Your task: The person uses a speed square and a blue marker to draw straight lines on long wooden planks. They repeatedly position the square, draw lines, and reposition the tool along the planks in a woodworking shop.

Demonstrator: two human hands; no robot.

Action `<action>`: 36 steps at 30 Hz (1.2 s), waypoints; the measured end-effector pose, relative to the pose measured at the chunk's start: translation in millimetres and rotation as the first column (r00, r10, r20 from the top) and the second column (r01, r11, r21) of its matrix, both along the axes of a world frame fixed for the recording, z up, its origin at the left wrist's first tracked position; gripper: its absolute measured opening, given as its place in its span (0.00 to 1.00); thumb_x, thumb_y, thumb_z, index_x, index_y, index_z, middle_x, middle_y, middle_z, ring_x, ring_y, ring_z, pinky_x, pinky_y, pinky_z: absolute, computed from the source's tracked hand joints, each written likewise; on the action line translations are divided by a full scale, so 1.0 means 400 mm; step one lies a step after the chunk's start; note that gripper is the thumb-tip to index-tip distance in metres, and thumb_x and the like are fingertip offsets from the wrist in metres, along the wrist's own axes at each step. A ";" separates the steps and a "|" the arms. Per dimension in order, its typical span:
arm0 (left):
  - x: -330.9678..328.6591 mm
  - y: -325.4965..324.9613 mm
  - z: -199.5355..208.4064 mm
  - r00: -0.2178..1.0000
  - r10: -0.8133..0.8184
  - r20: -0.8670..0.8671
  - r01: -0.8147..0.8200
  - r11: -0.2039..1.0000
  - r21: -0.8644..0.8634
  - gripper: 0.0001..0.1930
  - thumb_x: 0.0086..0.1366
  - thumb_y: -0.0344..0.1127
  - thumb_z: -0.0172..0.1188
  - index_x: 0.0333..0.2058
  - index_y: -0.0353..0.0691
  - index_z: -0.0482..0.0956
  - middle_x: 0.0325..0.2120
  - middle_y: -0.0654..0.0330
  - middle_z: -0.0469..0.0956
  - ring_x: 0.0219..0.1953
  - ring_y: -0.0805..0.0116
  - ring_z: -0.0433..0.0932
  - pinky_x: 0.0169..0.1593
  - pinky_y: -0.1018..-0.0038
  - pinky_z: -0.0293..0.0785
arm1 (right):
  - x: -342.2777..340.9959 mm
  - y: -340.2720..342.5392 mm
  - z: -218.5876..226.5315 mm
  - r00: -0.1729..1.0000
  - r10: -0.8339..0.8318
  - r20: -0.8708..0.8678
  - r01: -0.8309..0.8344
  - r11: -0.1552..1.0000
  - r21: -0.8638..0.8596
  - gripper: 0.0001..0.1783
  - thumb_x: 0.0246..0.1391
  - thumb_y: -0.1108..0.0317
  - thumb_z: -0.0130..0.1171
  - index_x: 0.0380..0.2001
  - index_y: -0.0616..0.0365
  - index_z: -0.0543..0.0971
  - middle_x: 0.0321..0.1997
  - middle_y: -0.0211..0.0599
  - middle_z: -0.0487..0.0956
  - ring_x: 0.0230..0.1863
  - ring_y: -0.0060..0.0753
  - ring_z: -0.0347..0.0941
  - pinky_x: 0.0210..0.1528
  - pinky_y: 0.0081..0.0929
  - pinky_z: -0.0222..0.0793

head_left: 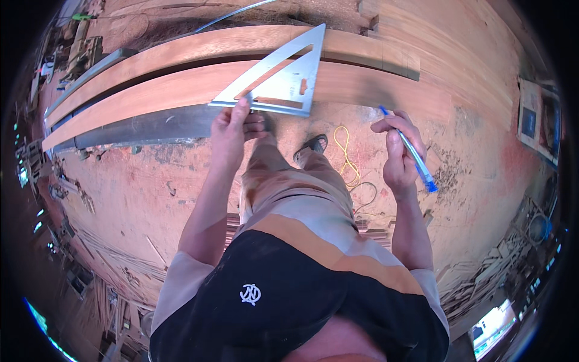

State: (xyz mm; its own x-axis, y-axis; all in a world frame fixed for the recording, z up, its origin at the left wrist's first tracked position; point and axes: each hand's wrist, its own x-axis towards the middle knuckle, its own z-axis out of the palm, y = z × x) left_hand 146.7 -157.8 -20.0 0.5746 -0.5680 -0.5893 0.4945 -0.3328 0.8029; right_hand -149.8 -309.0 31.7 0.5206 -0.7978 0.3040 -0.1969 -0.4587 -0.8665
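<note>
My left hand (236, 128) grips a silver triangular speed square (283, 81) by its lower left corner, thumb on top. The square lies over, or just above, the near wooden board (175, 90); its tip reaches across the far wooden board (175, 52). To the right, my right hand (400, 148) holds a blue and white pen (416, 155) between its fingers. The pen slants, with one blue end up by the board's near edge and the other pointing down to the right. Air separates the pen from the wood.
A dark metal beam (151, 125) runs along the near board. On the dusty floor lie a looped yellow cord (342, 148) and, at the lower right, scrap wood strips (491, 274). More thin strips (114, 259) lie at the lower left. My sandalled foot (316, 145) stands near the cord.
</note>
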 end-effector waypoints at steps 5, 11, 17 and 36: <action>-0.106 -0.078 -0.011 0.999 0.026 -0.019 -0.026 1.000 0.000 0.26 0.78 0.53 0.64 0.46 0.28 0.78 0.33 0.53 0.82 0.30 0.65 0.87 0.34 0.66 0.91 | 0.010 -0.127 -0.034 0.985 0.124 -0.122 -0.131 0.990 -0.056 0.10 0.71 0.72 0.57 0.50 0.58 0.83 0.42 0.41 0.88 0.48 0.47 0.84 0.70 0.53 0.69; -0.134 -0.080 -0.023 0.994 0.098 -0.049 -0.096 0.995 0.033 0.25 0.79 0.51 0.62 0.49 0.27 0.79 0.33 0.53 0.82 0.30 0.64 0.87 0.35 0.64 0.90 | 0.106 -0.259 -0.086 0.975 0.073 -0.210 -0.100 0.987 -0.122 0.15 0.62 0.70 0.70 0.51 0.57 0.84 0.49 0.44 0.86 0.48 0.48 0.83 0.57 0.42 0.78; -0.157 -0.094 -0.008 0.992 0.003 -0.124 0.003 0.999 0.051 0.19 0.82 0.43 0.59 0.53 0.29 0.80 0.37 0.54 0.85 0.34 0.66 0.87 0.42 0.67 0.88 | 0.167 -0.313 -0.105 0.927 0.191 -0.324 -0.236 0.966 -0.107 0.13 0.57 0.68 0.76 0.44 0.55 0.85 0.37 0.38 0.87 0.38 0.46 0.85 0.53 0.43 0.79; -0.331 -0.224 0.005 0.865 -0.391 -0.313 0.391 0.918 -0.068 0.10 0.78 0.30 0.60 0.52 0.30 0.81 0.39 0.58 0.85 0.39 0.71 0.85 0.46 0.72 0.85 | 0.010 -0.405 -0.088 0.909 0.175 -0.377 -0.166 0.984 0.057 0.13 0.50 0.79 0.75 0.34 0.52 0.80 0.31 0.33 0.85 0.36 0.34 0.85 0.67 0.55 0.74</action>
